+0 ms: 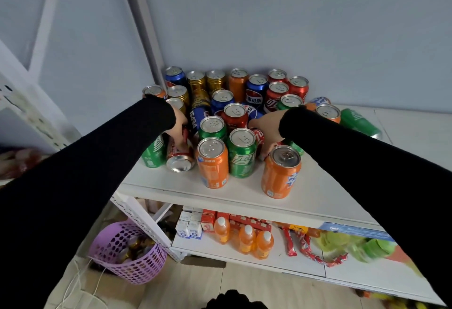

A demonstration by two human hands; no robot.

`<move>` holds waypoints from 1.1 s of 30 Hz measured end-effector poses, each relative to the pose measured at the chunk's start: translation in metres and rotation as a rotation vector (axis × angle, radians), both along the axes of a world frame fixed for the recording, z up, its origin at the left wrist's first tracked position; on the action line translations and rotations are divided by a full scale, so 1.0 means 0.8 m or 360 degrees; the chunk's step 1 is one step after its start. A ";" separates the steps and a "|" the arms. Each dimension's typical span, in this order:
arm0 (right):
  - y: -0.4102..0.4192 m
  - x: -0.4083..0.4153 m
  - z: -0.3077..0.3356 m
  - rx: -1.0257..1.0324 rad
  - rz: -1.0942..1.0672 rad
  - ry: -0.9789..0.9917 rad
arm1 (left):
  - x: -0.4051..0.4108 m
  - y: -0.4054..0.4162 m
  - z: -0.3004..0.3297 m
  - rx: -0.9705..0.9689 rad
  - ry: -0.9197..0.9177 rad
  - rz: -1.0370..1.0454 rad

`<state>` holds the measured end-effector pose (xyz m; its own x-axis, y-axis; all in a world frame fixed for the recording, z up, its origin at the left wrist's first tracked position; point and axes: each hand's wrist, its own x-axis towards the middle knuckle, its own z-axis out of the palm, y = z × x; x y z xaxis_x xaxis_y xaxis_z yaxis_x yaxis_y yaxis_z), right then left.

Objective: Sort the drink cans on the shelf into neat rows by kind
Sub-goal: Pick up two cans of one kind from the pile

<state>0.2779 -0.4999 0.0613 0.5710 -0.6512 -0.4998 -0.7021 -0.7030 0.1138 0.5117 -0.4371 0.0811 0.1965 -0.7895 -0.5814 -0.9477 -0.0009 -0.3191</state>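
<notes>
A pale blue wall backs the white shelf (pixel 318 186), and on it we see the drink cans bunched in a loose cluster toward the corner post, not yet in rows. We take the front orange can (pixel 280 173) as our landmark: it stands upright nearest the shelf's edge. Left of it stand another orange can (pixel 212 163) and a green can (pixel 242 153), both upright and nearly touching. Behind them, red, blue, gold and more green cans crowd toward the wall, some upright, some toppled. Far right of the landmark a green can (pixel 360 123) lies on its side. Our left hand (pixel 179 128) reaches down onto a red can lying on its side (pixel 179 158), fingers closed around it. Our right hand (pixel 267 130) sits just behind the landmark, its grip wrapped on another red can (pixel 259 137) that is mostly hidden. Below the landmark, a lower shelf carries orange juice bottles (pixel 247 239), and a purple basket (pixel 127 252) stands on the floor.
</notes>
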 end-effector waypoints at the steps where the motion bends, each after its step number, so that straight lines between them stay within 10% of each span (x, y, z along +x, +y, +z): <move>1: 0.000 0.001 -0.001 0.0008 -0.0021 0.0011 | 0.002 -0.002 0.000 0.0039 0.0048 0.0039; 22: 0.031 -0.038 0.003 -0.0575 -0.0249 -0.0756 | 0.027 0.052 -0.005 -0.1086 0.0537 -0.0570; 33: 0.044 -0.051 0.008 -0.0676 -0.0322 -0.0940 | 0.045 0.061 0.007 -0.0871 0.0666 -0.0341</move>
<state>0.2374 -0.4643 0.0674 0.5152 -0.8401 0.1699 -0.8410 -0.5337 -0.0889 0.5478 -0.3883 0.0865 -0.1480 -0.9854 -0.0840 -0.9877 0.1430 0.0636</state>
